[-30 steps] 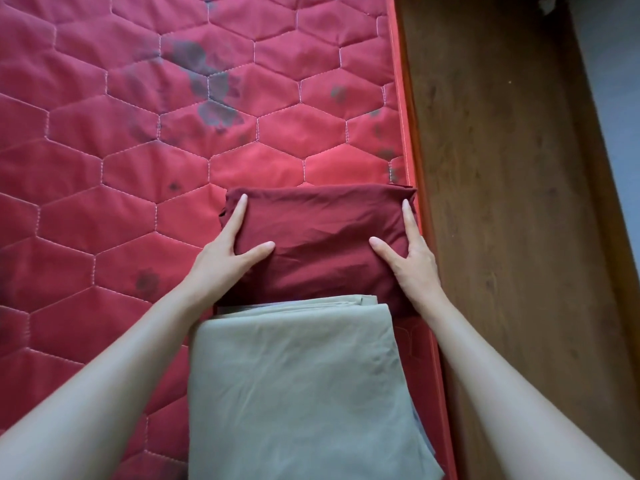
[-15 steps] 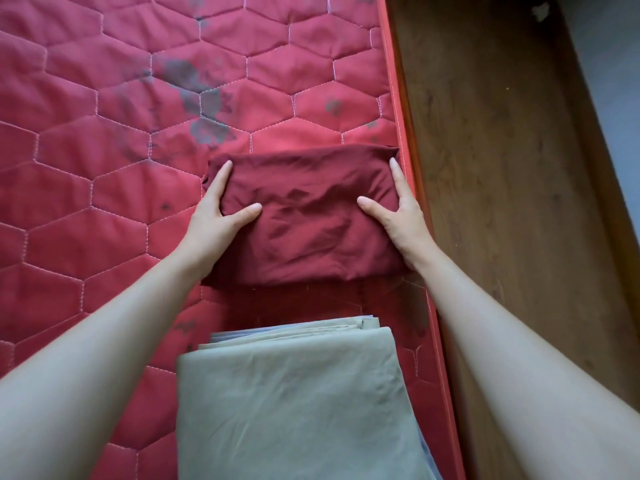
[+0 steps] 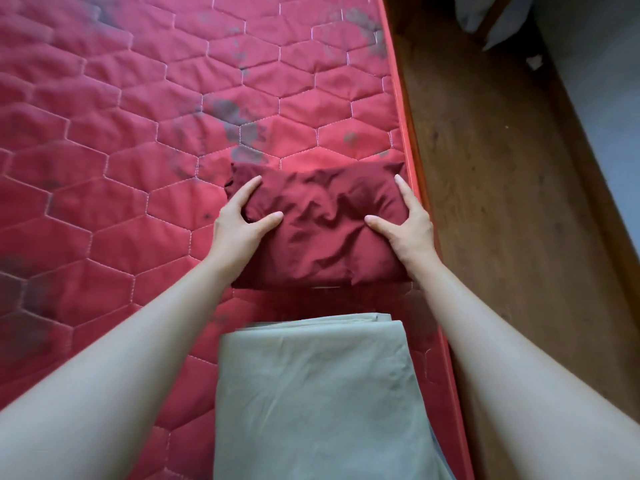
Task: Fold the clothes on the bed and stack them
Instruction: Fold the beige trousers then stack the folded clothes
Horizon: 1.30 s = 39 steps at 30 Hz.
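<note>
A folded dark red garment (image 3: 322, 230) is near the right edge of the red quilted mattress (image 3: 138, 133). My left hand (image 3: 239, 226) grips its left side and my right hand (image 3: 408, 226) grips its right side, thumbs on top and the other fingers along or under the edges. The cloth is wrinkled and bunched between the two hands. Closer to me lies a folded pale grey-green garment (image 3: 311, 393), on top of a stack whose lower layers show only as thin edges. A strip of mattress separates it from the red garment.
The mattress has dark stains near its middle and top. To its right runs the wooden bed frame (image 3: 502, 202), then grey floor (image 3: 606, 98). A pale object (image 3: 485, 15) lies at the top right corner.
The dark red garment has moved away from the grey-green stack, opening a gap. It lay flat under my hands before; now it is squeezed and wrinkled between them.
</note>
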Available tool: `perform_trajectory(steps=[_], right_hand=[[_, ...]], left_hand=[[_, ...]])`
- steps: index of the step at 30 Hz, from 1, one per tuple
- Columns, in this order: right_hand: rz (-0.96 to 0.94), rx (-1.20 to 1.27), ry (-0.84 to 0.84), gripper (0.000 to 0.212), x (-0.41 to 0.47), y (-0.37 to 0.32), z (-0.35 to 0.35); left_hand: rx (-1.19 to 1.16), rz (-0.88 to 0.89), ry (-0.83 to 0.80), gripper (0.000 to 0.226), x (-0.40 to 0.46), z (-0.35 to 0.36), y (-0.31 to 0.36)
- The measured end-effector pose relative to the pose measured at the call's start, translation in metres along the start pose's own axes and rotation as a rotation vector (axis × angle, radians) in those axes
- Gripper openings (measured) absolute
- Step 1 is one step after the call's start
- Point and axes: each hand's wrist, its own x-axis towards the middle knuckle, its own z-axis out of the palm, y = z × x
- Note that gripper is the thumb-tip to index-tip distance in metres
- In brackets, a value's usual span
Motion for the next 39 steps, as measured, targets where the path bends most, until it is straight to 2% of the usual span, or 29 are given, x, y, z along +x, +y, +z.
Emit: perform_trajectory(steps=[6, 10, 13, 20, 25, 28, 36, 39], right_hand=[[-0.143, 0.037, 0.037, 0.084, -0.001, -0.080, -0.047], [-0.224, 0.093, 0.027, 0.084, -0.056, -0.120, -0.089], [-0.247, 0.123, -0.005, 0.084, -0.114, -0.126, -0.112], [-0.111, 0.145, -0.072, 0.085, -0.229, -0.067, -0.109], [0.070, 0.148, -0.137, 0.087, -0.268, -0.003, -0.075], [0.109, 0.156, -0.146, 0.087, -0.272, 0.020, -0.058], [0.081, 0.186, -0.076, 0.082, -0.275, 0.014, -0.062], [0.119, 0.184, -0.092, 0.084, -0.283, 0.014, -0.061]], left_hand=[[-0.040, 0.134, 0.064, 0.070, -0.007, -0.029, 0.080], [-0.076, 0.172, 0.079, 0.068, -0.070, -0.055, 0.126], [-0.089, 0.148, 0.083, 0.067, -0.135, -0.065, 0.137], [0.020, 0.040, 0.017, 0.068, -0.250, -0.060, 0.086], [0.104, -0.096, -0.057, 0.071, -0.280, -0.050, 0.018], [0.114, -0.171, -0.047, 0.067, -0.279, -0.041, -0.010], [0.067, -0.132, 0.013, 0.067, -0.280, -0.047, -0.002], [0.090, -0.171, -0.008, 0.068, -0.285, -0.048, -0.001]])
